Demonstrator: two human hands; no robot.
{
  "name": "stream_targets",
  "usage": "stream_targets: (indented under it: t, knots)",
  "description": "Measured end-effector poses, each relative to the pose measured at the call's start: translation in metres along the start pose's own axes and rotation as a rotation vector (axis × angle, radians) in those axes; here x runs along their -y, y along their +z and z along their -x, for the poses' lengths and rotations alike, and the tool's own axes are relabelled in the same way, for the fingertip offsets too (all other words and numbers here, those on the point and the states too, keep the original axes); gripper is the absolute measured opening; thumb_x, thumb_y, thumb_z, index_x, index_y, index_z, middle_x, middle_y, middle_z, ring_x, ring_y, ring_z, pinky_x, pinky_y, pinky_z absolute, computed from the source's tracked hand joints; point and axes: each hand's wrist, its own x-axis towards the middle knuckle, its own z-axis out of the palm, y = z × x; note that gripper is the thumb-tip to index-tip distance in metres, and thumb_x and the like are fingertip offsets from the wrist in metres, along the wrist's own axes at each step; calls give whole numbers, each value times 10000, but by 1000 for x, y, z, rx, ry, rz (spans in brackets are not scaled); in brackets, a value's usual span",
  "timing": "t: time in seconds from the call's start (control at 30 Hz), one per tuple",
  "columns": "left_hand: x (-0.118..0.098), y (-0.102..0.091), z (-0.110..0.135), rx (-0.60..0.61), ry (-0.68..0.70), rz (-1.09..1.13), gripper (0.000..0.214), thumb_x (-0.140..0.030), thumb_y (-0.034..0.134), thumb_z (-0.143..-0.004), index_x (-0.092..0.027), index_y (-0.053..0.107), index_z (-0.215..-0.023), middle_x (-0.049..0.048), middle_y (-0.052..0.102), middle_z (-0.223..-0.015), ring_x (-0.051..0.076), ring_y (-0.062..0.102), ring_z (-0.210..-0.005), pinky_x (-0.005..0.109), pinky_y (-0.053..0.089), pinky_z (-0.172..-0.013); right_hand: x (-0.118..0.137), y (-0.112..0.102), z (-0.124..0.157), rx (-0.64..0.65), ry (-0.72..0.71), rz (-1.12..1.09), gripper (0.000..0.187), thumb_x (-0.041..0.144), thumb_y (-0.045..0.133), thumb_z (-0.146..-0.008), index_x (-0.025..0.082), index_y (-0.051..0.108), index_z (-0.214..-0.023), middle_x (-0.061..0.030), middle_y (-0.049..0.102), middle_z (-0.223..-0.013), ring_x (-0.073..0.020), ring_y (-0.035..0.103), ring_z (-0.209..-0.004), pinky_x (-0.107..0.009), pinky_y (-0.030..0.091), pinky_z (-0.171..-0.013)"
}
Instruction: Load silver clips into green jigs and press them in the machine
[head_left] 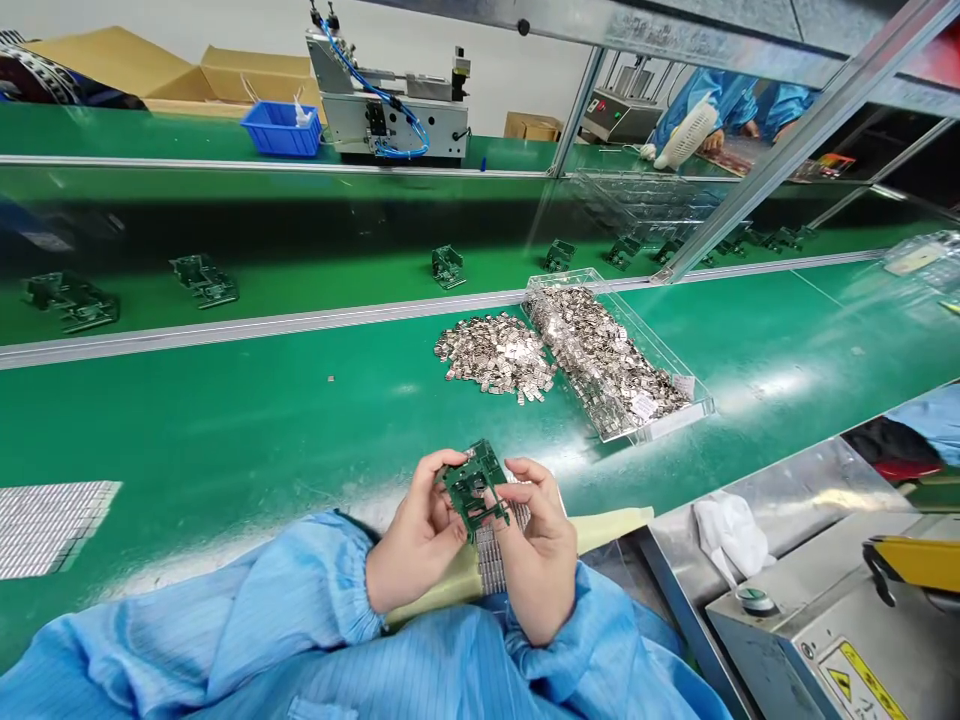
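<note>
A green circuit board [474, 482] is held up in front of my body, just over the near edge of the bench. My left hand [416, 540] pinches its left side between thumb and fingers. On the right side, my right hand [541, 560] has its thumb and bent fingers at the board's edge; whatever small part may lie under those fingertips is hidden. Below my hands lie rows of small silvery pieces [491, 565] on yellowish paper [442, 585], partly covered by the hands.
A pile of small metal pieces [495, 352] lies on the green bench beside a clear tray [671, 425] full of them. Beyond a metal rail, several boards [448, 266] sit on a green belt. A silvery sheet [52, 525] lies left; a metal machine [817, 610] stands right.
</note>
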Motion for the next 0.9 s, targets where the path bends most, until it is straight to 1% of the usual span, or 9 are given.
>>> stream_targets:
  t: [0.1,0.2,0.3,0.4,0.47,0.6,0.67,0.8,0.9]
  knots:
    - [-2,1,3,10,15,9,456,-193,661,-849,-322,444,-1229,20,578,-1109,85,598,-843,160,493,-729,-1,3,5,-12,-22,46,52,215,648,-833,236,696,-838,-72,572,-1155,-228,554,-1095,-334,459,-833]
    - [-4,3,3,23,31,17,414,-264,653,-862,-310,459,-1225,41,566,-1149,108,602,-891,181,495,-757,-1,3,8,-26,-58,110,51,215,633,-831,232,682,-832,-73,570,-1166,-237,554,-1106,-355,458,-862]
    - [-3,2,3,29,41,-17,344,-309,586,-906,-304,449,-1222,30,575,-1072,105,593,-859,192,494,-764,0,4,10,-45,-95,177,38,213,623,-823,221,659,-816,-79,573,-1170,-249,556,-1106,-386,452,-894]
    - [0,1,3,10,36,-57,276,-297,528,-937,-296,442,-1199,5,558,-971,90,562,-785,187,492,-724,0,4,11,-62,-116,199,38,206,611,-834,219,640,-813,-77,578,-1150,-243,559,-1093,-384,455,-886]
    - [2,1,3,18,29,-67,274,-289,518,-942,-297,428,-1201,-4,543,-939,87,541,-755,183,490,-697,-1,5,11,-55,-101,177,43,208,605,-848,219,634,-817,-74,580,-1123,-234,563,-1071,-366,466,-853]
    - [3,0,5,44,33,-140,291,-267,510,-945,-299,413,-1218,8,546,-1015,86,543,-778,184,487,-709,-5,5,13,-35,-45,120,22,208,612,-847,213,616,-826,-71,565,-1093,-225,566,-1034,-354,476,-818]
    - [2,1,5,41,39,-163,288,-266,511,-944,-295,416,-1214,9,553,-1015,85,545,-766,186,488,-705,-6,5,13,-22,-29,102,19,206,611,-848,210,604,-831,-72,559,-1098,-224,567,-1029,-359,477,-823]
    - [1,1,4,17,14,-113,284,-299,524,-936,-269,419,-1197,13,567,-963,104,564,-760,210,506,-694,-6,4,14,16,1,61,4,209,598,-854,206,601,-856,-79,555,-1126,-220,571,-1037,-357,478,-842]
    - [0,2,3,-6,-7,-89,288,-329,546,-921,-246,432,-1172,20,565,-949,115,563,-761,226,513,-688,-5,4,15,41,37,12,24,215,612,-840,202,612,-861,-78,579,-1080,-214,590,-1002,-342,494,-826]
